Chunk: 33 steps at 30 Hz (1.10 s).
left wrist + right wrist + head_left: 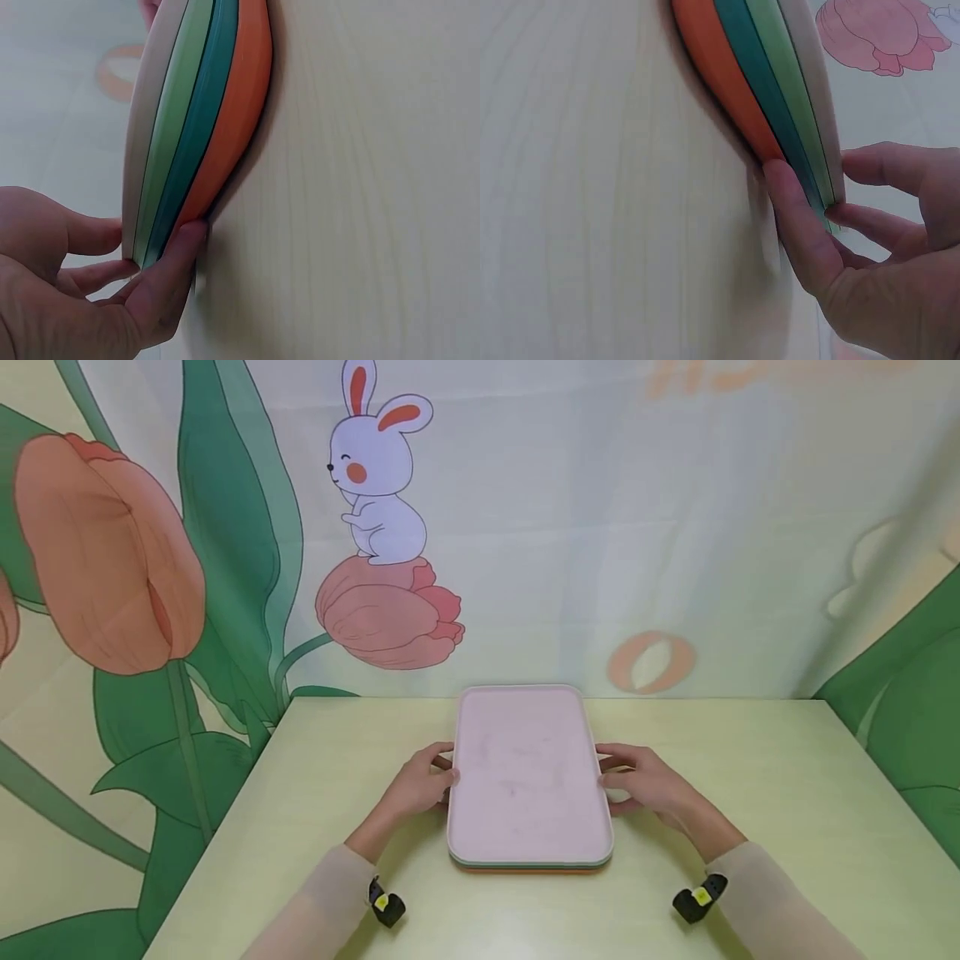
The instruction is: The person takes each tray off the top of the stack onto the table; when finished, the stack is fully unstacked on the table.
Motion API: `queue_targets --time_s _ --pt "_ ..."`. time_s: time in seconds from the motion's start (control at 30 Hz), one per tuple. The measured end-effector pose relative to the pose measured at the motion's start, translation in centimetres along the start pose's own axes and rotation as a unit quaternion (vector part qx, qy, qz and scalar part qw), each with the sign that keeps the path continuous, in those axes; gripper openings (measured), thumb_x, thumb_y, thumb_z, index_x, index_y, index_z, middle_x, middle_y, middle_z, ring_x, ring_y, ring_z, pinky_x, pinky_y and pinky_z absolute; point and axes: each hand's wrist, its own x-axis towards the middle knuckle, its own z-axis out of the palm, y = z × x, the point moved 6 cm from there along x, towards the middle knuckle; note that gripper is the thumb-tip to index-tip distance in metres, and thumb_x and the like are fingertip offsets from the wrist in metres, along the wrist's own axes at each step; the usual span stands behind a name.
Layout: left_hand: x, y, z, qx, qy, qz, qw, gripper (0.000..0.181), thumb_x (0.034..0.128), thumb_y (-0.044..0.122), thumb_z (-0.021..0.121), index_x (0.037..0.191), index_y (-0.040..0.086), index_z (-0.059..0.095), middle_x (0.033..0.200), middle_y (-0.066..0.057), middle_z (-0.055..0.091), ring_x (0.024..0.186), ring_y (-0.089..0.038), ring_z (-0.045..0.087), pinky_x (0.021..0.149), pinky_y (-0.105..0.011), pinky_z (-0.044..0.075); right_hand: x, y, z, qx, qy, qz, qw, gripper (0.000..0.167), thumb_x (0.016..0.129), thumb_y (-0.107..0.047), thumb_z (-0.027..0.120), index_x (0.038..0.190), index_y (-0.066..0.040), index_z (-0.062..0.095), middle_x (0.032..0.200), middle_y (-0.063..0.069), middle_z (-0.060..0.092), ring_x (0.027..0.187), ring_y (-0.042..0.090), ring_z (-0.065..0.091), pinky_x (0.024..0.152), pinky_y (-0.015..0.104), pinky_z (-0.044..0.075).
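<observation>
A stack of trays lies on the table, its top one a pale pink rectangular tray (pixel 531 777). From the sides the layers show as pale pink, light green (pixel 174 97), dark teal (pixel 202 105) and orange (pixel 232 105). My left hand (pixel 422 785) grips the stack's left edge, thumb by the top rim and a finger at the orange tray's underside. At the right edge my right hand (pixel 651 783) grips the same stack, fingers against the orange tray (pixel 724 82) and the pink rim. Parts of the fingers are hidden behind the stack.
The light wooden table (pixel 750 793) extends on both sides of the stack. Behind it hangs a cloth backdrop (pixel 540 527) printed with a rabbit, tulips and leaves, close to the stack's far end. Black wrist devices with yellow marks (pixel 386 906) sit at both sleeves.
</observation>
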Motion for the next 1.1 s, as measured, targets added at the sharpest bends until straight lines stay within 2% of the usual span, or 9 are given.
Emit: queue_targets --time_s 0.2,0.37,0.5,0.6,0.8,1.1 --pt "-0.2 0.1 -0.3 -0.008 0.002 0.002 1.0000 0.052 0.1076 0.005 0.058 0.157 0.001 0.045 0.132 -0.025 0.057 0.088 -0.029 0.072 0.076 -0.046 0.065 -0.1 -0.3 0.7 -0.030 0.004 -0.007 0.9995 0.064 0.103 -0.002 0.058 0.162 0.003 0.036 0.144 0.032 0.048 0.118 0.038 0.060 0.079 0.047 0.065" --pt "-0.1 -0.2 0.0 0.007 -0.001 0.008 0.9999 0.052 0.1081 0.004 0.057 0.158 -0.001 0.043 0.131 -0.025 0.057 0.086 -0.028 0.072 0.074 -0.042 0.065 -0.5 -0.4 1.1 -0.055 0.009 -0.010 0.9984 0.064 0.104 0.001 0.054 0.163 0.005 0.031 0.144 0.034 0.047 0.120 0.042 0.060 0.076 0.048 0.065" --pt "0.0 -0.2 0.4 0.054 0.008 0.026 0.9982 0.053 0.1085 0.007 0.057 0.159 -0.001 0.043 0.131 -0.023 0.060 0.095 -0.027 0.071 0.076 -0.039 0.064 -0.7 -0.3 1.0 -0.059 0.008 -0.008 0.9982 0.062 0.105 0.001 0.053 0.163 0.004 0.031 0.143 0.033 0.047 0.117 0.039 0.062 0.076 0.048 0.065" --pt "0.0 -0.1 0.5 0.070 0.011 0.037 0.9968 0.054 0.1091 0.009 0.058 0.159 -0.001 0.042 0.132 -0.022 0.060 0.104 -0.028 0.068 0.077 -0.038 0.063 -0.8 -0.6 0.9 -0.054 0.004 -0.007 0.9985 0.062 0.105 0.001 0.052 0.163 0.004 0.032 0.143 0.033 0.047 0.115 0.038 0.063 0.078 0.048 0.065" --pt "0.2 -0.1 0.2 0.042 0.012 0.030 0.9986 0.054 0.1089 0.009 0.058 0.160 0.001 0.042 0.131 -0.021 0.059 0.101 -0.028 0.069 0.078 -0.039 0.064 -0.4 -1.1 0.9 -0.057 -0.006 -0.012 0.9983 0.063 0.104 0.001 0.052 0.164 0.005 0.030 0.143 0.035 0.046 0.117 0.040 0.062 0.079 0.049 0.065" --pt "0.3 -0.3 0.3 0.046 0.009 0.026 0.9986 0.053 0.1092 0.010 0.058 0.159 0.002 0.042 0.131 -0.021 0.059 0.102 -0.029 0.068 0.077 -0.039 0.064 -0.5 -0.9 0.8 -0.059 -0.004 -0.011 0.9982 0.064 0.105 0.002 0.052 0.164 0.006 0.027 0.144 0.036 0.045 0.120 0.042 0.061 0.080 0.050 0.065"
